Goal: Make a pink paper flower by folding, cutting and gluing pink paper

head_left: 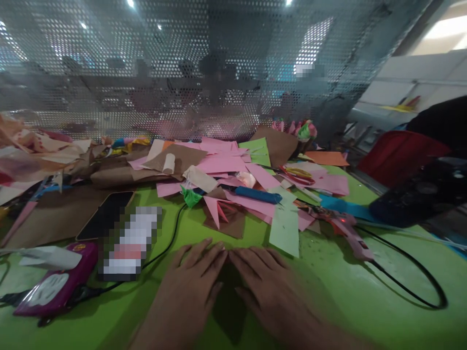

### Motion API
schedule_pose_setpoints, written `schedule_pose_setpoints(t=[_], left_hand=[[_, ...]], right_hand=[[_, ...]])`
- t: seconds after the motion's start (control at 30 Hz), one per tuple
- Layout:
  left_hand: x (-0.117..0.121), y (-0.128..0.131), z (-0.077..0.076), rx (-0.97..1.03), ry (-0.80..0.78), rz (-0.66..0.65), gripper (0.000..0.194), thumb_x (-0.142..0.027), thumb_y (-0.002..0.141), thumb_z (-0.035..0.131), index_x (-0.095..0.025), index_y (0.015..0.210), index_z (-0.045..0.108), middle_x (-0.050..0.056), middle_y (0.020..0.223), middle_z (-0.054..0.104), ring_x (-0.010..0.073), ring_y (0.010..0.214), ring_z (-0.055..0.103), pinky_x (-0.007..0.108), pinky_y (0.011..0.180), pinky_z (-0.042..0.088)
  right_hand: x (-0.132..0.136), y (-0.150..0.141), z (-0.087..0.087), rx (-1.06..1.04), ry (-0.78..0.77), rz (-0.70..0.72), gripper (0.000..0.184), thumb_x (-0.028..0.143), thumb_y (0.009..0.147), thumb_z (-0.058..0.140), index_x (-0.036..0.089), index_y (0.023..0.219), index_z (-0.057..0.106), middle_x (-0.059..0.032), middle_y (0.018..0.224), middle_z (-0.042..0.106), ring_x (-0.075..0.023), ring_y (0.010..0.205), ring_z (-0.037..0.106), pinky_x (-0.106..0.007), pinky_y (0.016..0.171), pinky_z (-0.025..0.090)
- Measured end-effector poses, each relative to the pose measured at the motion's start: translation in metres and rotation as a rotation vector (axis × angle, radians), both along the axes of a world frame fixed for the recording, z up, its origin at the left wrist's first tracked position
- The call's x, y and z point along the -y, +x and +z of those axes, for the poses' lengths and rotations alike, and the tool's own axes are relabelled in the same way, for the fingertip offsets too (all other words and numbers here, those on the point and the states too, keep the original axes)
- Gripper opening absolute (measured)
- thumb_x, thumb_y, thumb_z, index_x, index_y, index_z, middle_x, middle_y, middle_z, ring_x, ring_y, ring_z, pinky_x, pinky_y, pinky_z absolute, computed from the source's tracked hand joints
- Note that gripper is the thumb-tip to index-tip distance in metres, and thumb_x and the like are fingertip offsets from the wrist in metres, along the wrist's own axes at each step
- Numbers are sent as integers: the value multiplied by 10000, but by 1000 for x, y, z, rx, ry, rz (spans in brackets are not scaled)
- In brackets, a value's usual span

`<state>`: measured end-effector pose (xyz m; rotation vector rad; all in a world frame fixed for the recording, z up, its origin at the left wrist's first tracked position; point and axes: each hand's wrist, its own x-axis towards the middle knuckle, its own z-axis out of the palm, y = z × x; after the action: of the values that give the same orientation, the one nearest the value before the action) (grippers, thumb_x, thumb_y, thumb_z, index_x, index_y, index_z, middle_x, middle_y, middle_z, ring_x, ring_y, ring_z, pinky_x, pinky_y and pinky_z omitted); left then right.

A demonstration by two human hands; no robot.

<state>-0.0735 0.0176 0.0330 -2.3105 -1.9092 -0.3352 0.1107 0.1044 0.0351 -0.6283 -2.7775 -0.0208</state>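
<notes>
While both hands are laid on the smooth green tabletop (324,301), a folded pink paper piece (218,212) is seen just beyond their fingertips, near the middle of the table. It is creased into sharp, flaring points, with a deeper red-pink showing inside, and is backed by a brown paper piece (235,227). The fingers of the left hand (195,274) are stretched out and slightly apart; those of the right hand (260,274) are extended and held closer together. The hands are angled inward, their fingertips almost meeting; whether they touch cannot be told. A dark shadow is cast between them.

Flat pink sheets (222,155) are overlapped behind, with a crumpled green piece (190,196), a blue cylindrical tool (258,194) and a pale green strip (285,228) laid nearer. The far side is bounded by a perforated metal panel (204,63).

To the right, a pink glue gun (352,236) is lit by a small red light, and its black cable (412,291) is curved in a loop. Green surface is left exposed between this loop and the right hand. The left side is occupied by a dark phone (106,216) and a glossy purple power strip (60,284).
</notes>
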Motion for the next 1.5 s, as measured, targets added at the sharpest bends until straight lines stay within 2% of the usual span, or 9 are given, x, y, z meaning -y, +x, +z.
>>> schedule_pose_setpoints(t=[0.13,0.27,0.43,0.53,0.73,0.9,1.1,1.5], left_hand=[[-2,-8,-2,-18,5,-3,492,-280,949,438,-246,1437,384,0,1452,498,254,1318,440,478,1037,360],[8,-17,-6,-82,82,3,565,-244,920,461,-243,1468,324,-15,1473,466,242,1314,447,449,1031,355],[19,-11,-8,-168,152,-83,538,-231,881,469,-174,1414,418,2,1446,491,205,1249,517,391,995,365],[16,-7,-6,-173,124,-88,523,-270,890,472,-166,1400,433,17,1444,485,215,1222,546,411,982,372],[8,-10,1,-89,-14,-67,580,-340,918,473,-197,1460,325,11,1492,420,248,1283,495,484,1024,372],[4,-13,5,-25,-91,-62,572,-329,936,447,-217,1474,291,13,1499,414,250,1312,466,508,1044,373],[-2,-14,2,-7,-91,-44,594,-310,927,446,-218,1484,261,8,1508,393,261,1325,449,528,1030,386],[-14,-15,-2,-13,-70,-1,536,-317,947,417,-185,1460,333,29,1495,427,288,1345,409,550,1045,351]], right_hand=[[-4,-4,-4,-3,55,-9,385,261,898,577,142,1263,549,-105,1185,667,-269,1020,590,-445,894,441],[-5,-6,-6,-20,78,-18,390,280,894,588,134,1253,556,-106,1172,675,-272,1012,601,-449,874,451],[-5,-7,-3,-8,50,-16,395,273,886,596,127,1251,563,-111,1181,673,-276,1018,599,-446,870,460],[-8,-7,1,-7,20,-20,410,276,888,595,124,1268,558,-116,1208,662,-282,1045,590,-454,887,462],[-17,-1,14,-20,-75,-19,417,285,920,554,194,1326,534,-95,1274,626,-286,1129,553,-483,916,462],[-18,0,15,4,-98,59,426,272,932,530,213,1354,507,-75,1259,637,-259,1104,571,-466,930,461],[-22,-8,15,32,-88,45,392,229,913,548,158,1298,540,-85,1241,643,-265,1095,562,-465,934,449],[-24,-17,13,74,-51,4,403,266,902,595,116,1271,529,-115,1216,632,-292,1078,552,-476,894,467]])
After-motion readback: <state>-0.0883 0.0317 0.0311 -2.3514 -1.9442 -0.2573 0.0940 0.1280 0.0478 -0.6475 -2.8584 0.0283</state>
